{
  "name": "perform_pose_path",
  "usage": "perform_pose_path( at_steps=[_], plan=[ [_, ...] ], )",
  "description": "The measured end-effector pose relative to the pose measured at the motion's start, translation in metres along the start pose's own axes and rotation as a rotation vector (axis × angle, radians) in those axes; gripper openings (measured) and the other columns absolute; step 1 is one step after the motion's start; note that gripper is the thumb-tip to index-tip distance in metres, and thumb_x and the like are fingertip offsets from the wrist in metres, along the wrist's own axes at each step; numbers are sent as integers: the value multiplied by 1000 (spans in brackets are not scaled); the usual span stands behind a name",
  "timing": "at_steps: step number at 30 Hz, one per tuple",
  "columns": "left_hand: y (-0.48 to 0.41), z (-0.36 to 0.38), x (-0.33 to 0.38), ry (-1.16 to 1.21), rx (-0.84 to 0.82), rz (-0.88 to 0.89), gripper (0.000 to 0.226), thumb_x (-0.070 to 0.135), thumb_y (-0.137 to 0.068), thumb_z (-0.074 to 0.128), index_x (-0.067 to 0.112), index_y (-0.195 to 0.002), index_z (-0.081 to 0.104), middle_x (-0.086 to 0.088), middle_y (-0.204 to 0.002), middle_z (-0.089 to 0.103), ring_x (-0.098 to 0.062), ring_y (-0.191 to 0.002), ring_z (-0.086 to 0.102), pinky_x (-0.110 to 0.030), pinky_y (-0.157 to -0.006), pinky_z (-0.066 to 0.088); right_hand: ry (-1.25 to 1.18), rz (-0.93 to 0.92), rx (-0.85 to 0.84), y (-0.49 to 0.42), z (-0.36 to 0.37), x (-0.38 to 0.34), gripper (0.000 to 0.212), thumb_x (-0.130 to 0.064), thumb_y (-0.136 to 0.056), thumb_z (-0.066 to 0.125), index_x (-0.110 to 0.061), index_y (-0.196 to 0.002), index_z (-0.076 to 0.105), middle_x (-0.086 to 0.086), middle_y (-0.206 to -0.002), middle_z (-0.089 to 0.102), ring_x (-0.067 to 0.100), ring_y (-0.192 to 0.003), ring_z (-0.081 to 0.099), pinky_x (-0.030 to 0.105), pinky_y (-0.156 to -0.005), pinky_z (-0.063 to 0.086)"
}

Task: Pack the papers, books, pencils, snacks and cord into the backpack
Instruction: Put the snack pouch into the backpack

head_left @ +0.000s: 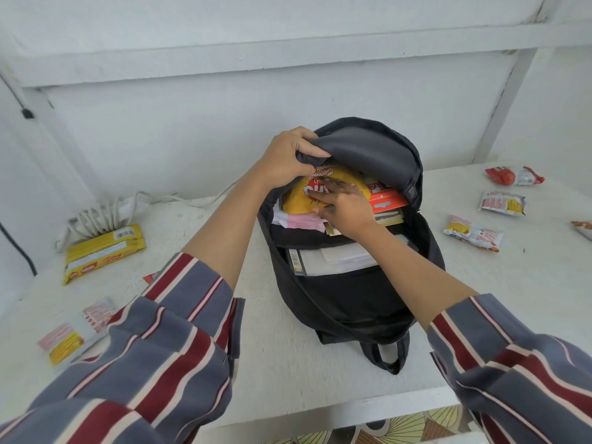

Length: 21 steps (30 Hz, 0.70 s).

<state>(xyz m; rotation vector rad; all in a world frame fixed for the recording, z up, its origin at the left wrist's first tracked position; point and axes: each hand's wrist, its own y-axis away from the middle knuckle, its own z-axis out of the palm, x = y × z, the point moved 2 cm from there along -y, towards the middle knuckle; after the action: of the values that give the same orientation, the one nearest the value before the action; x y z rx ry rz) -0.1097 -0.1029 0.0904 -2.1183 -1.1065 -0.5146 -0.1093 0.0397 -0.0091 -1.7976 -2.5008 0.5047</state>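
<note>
Snacks going into the backpack

Backpack (352, 302) lies on the white table (288, 363), unzipped, its mouth facing up. The left hand (288, 158) grips the flap (368, 149), fingers curled round the fabric edge, and holds the far compartment wide. The right hand (346, 209) lies flat, fingers straight, and presses on a yellow packet (301, 197) inside that compartment; it clamps nothing. A red box (387, 200) sits just beside the packet, and a pink wrapper (304, 222) shows under the palm side. Papers (336, 261) stand in the nearer compartment. Pencils cannot be made out.

The step in hand looks like the snack step: the packet is being seated among the books. The task seems well along but not done. Outside the bag are a yellow pack (102, 251) at left, two flat packets (73, 331) near the left sleeve, and three packets at right (474, 233), with another at the frame edge. The cord (105, 213) lies coiled behind the yellow pack, well apart from the bag.

The next move probably calls for the right hand to lift off and reach for a packet at right, while the left hand keeps the flap up. The compartment looks crowded, so what goes in next may need to slide in flat.
</note>
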Motion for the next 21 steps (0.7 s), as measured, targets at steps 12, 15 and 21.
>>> perform_pose_path(
  at_steps=[12, 15, 21],
  plan=[
    [5, 0, -2, -59, -110, -22, 37, -9, -77, 63, 11, -108, 70, -4, -121, 56, -14, -107, 49, -25, -92, 44, 19, -21, 18, 6, 4, -1, 45, -42, -96, 43, -33, -139, 40, 4, -152, 31, 21, -143, 20, 35, -116, 9],
    [6, 2, -3, -67, -153, -31, 40, -11, -75, 63, 13, -106, 71, -2, -118, 57, -14, -106, 50, -26, -94, 44, -23, -58, 70, 11, 5, -2, 45, -39, -94, 48, -30, -138, 43, 5, -149, 36, 23, -142, 23, 36, -116, 9],
    [11, 6, -7, -43, -231, -74, 43, -13, -75, 63, 19, -103, 70, 3, -113, 55, -16, -106, 51, -30, -96, 44, -178, -95, 176, 27, -1, 2, 45, -30, -91, 58, -16, -133, 51, 6, -142, 45, 20, -138, 33, 35, -116, 16]
  ],
)
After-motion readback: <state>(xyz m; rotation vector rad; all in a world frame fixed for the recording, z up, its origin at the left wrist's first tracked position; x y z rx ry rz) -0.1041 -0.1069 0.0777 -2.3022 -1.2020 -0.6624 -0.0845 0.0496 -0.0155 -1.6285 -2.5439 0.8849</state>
